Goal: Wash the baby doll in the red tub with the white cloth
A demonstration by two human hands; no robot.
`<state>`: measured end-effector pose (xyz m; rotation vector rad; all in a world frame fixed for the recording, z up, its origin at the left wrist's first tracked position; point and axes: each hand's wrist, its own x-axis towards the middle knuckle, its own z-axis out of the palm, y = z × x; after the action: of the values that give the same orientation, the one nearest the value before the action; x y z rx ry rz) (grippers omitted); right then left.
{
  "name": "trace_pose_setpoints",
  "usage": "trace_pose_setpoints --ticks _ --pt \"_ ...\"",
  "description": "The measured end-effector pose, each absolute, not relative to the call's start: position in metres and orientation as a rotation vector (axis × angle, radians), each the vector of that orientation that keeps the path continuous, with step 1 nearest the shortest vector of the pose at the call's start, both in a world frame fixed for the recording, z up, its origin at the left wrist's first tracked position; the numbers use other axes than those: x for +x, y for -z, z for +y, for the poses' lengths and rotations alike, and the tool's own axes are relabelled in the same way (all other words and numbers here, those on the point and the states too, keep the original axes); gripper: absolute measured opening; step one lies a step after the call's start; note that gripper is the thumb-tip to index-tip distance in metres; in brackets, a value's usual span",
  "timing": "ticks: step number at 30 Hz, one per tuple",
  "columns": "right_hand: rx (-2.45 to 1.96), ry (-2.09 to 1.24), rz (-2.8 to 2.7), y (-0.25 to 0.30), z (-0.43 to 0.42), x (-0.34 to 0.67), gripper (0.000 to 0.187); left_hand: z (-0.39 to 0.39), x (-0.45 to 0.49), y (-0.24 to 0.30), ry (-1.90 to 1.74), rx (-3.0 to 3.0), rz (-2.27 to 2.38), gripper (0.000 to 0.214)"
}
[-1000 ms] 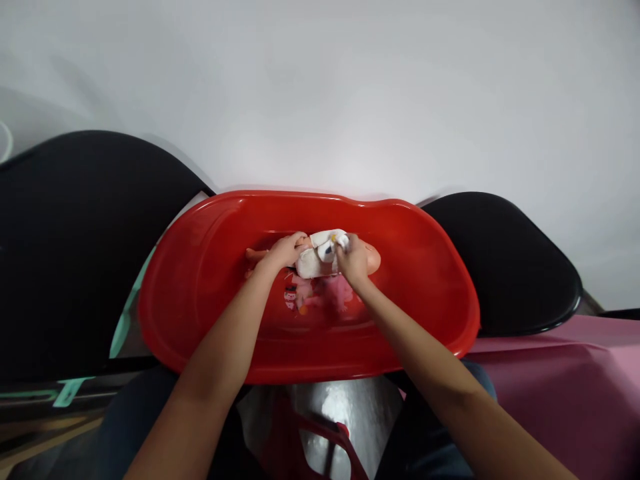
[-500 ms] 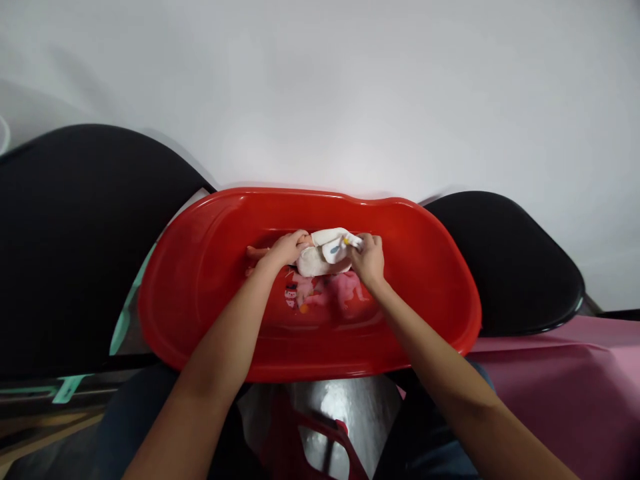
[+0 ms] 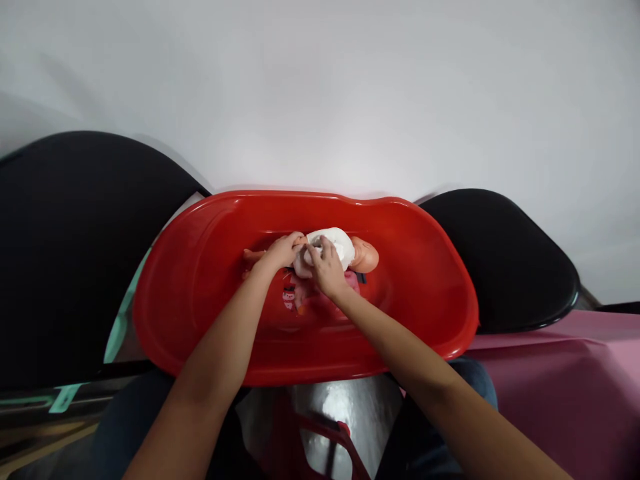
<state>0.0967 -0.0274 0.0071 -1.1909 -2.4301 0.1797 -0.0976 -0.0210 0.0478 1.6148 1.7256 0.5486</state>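
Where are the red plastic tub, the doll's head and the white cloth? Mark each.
Red plastic oval tub (image 3: 300, 198): head view, on the far rim.
Peach vinyl doll's head (image 3: 365, 256): head view, on the side of the head.
White cloth (image 3: 333, 241): head view, on its upper fold.

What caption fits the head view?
Left hand holds a baby doll, right hand pinches a white cloth on it, in a red plastic tub.

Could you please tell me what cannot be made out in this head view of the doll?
Head view:
- the pale vinyl doll's torso, hidden by a white cloth garment and the left hand and right hand
- the garment's edges, hidden by the right hand
- the pink pattern beneath, partly covered and too blurred to read
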Motion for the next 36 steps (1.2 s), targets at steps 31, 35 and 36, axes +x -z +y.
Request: trace_pose_setpoints --ticks 31,35,36 --pt "-1.475 -0.847 -1.878 -0.023 -0.035 0.17 0.068 -0.022 -0.098 -0.046 -0.58 1.633 1.704 0.035" --pt "-1.698 -1.186 -1.605 -0.026 -0.027 0.19 0.057 -0.018 -0.1 -0.037 -0.567 1.694 1.717 0.034" --pt "-1.746 -1.233 -1.565 -0.026 -0.026 0.193 0.05 -0.019 -0.101 -0.037 -0.57 1.708 1.719 0.033"
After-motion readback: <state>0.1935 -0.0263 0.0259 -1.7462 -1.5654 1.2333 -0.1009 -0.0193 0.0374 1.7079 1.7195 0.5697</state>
